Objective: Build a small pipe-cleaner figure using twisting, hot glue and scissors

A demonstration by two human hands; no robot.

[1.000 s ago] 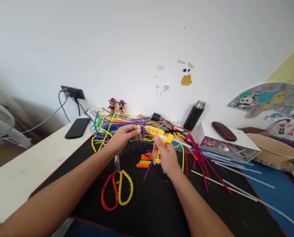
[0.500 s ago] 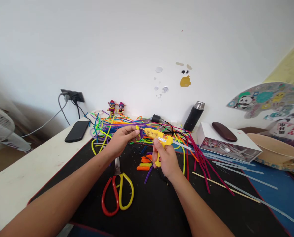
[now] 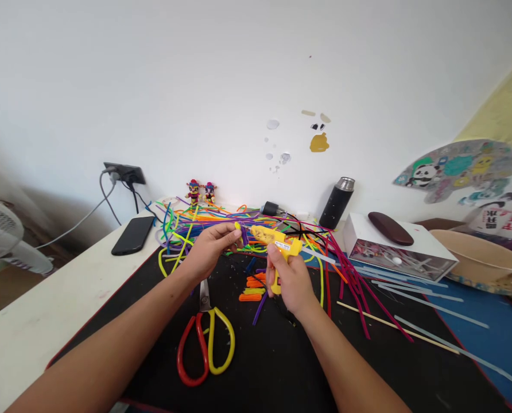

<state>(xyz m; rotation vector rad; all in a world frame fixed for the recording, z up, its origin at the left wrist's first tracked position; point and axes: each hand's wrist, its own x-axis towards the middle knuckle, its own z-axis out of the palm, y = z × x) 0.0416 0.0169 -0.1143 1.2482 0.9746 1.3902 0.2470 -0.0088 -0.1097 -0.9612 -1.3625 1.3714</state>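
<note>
My right hand is wrapped round the handle of a yellow hot glue gun, a clear glue stick poking out of its back. Its nozzle points left, at or close to a small yellow and purple pipe-cleaner piece. That piece is pinched in the fingertips of my left hand, which hide part of it. Whether nozzle and piece touch, I cannot tell. Below my hands lie short folded orange and yellow pipe cleaners. Scissors with red and yellow handles rest under my left forearm.
A heap of coloured pipe cleaners runs along the wall, two small figures behind it. A phone lies left. Rightward are a black flask, a white box, a wooden stick and loose glue sticks.
The view has shifted slightly. Both hands keep their holds, and the pipe-cleaner piece has turned a little at the nozzle, showing more purple.
</note>
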